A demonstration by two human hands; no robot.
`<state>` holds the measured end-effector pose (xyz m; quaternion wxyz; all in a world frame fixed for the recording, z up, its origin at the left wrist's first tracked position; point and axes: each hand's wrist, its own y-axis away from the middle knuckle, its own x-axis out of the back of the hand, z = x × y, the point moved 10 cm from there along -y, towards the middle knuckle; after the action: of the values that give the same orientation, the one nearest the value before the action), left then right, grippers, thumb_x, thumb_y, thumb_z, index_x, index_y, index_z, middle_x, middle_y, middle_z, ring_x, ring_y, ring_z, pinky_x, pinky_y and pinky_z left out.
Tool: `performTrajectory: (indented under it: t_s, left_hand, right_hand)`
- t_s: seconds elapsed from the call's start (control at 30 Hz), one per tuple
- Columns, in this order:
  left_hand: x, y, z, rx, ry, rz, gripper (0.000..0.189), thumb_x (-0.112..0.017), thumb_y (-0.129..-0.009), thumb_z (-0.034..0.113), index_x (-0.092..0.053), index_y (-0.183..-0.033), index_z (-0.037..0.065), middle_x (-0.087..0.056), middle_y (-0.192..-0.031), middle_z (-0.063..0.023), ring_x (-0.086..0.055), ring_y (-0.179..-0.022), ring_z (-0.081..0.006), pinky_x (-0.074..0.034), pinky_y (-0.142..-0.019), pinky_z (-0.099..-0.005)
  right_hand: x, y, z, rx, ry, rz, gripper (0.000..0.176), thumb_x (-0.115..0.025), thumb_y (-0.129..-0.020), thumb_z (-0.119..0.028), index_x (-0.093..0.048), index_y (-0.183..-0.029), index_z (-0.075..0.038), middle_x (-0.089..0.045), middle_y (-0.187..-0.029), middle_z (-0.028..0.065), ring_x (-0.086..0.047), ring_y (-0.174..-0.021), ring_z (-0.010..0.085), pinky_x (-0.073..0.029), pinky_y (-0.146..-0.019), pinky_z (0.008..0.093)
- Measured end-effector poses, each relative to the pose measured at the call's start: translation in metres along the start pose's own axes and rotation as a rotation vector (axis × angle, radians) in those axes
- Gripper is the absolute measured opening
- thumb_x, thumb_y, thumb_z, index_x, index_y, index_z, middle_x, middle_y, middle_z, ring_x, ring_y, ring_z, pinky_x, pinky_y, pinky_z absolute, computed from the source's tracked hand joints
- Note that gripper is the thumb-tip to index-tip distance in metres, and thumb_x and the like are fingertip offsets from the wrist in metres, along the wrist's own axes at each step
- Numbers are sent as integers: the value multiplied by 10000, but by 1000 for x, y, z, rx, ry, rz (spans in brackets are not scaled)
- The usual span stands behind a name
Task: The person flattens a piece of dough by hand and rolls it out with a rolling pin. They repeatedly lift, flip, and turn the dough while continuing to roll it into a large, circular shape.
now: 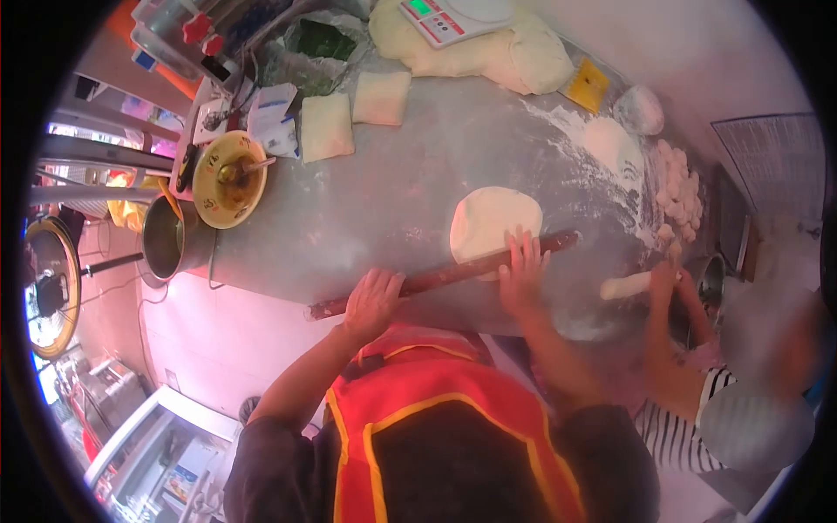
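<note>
Pressing down on a wooden rolling pin (pixel 445 277), both hands of the person in the red apron (pixel 436 383) are palm-down at the centre of the frame.

Head view, the only one. Left hand (pixel 375 298): lies across the pin left of centre, back of the hand up, fingers together and reaching just over the wood; whether they curl underneath, I cannot tell. Left forearm rises from the lower left, slanting up and to the right, elbow bent out. Right hand (pixel 523 268): on the pin's right half, opened flat, fingers straight and spread, tips pointing to the top of the frame and past the pin, no wrap around it. Right forearm comes up from the lower right, leaning left. Hands well apart on the pin, right one higher in the frame.

Pin runs diagonally, low end left, high end right. Flattened dough round (pixel 495 218) sits on the grey worktop (pixel 366 200) just right of centre, lower edge under the pin, right fingertips over its lower right part.

Right side of the frame: a co-worker's hand (pixel 663 283) at the end of a pale dough roll (pixel 626 286); small dough pieces (pixel 678 192) heaped above. Two dough slabs (pixel 327 127) upper left of centre.
</note>
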<state>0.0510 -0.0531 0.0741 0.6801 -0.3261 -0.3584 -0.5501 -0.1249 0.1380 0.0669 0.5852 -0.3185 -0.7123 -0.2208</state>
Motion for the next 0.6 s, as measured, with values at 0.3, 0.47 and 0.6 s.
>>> performTrajectory:
  t_s: [0.3,0.47,0.6]
  left_hand:
    - [57,-45,-87,330,-219,84,531,-647,-824,128,-572,-1347,175,-565,-1018,-101,-551,-970,-306,-459,-832,-439]
    - [31,-3,-79,278,-238,105,567,-604,-797,79,-577,-1352,186,-556,-992,-95,-561,-933,-301,-455,-812,-427]
    - [20,15,-79,329,-142,88,579,-619,-793,74,-575,-1358,193,-554,-1006,-88,-560,-953,-299,-454,-823,-419]
  right_hand:
    - [-24,-237,-39,106,28,172,549,-507,-967,-280,-391,-1465,-81,-409,-1509,148,-335,-1422,332,-198,-1160,582]
    - [-53,-136,-9,205,36,-73,603,-542,-932,-314,-410,-1461,-57,-436,-1493,162,-350,-1418,318,-189,-1167,566]
    - [-33,-124,-19,262,-25,-17,605,-528,-934,-269,-384,-1479,-49,-395,-1524,158,-367,-1411,322,-211,-1152,579]
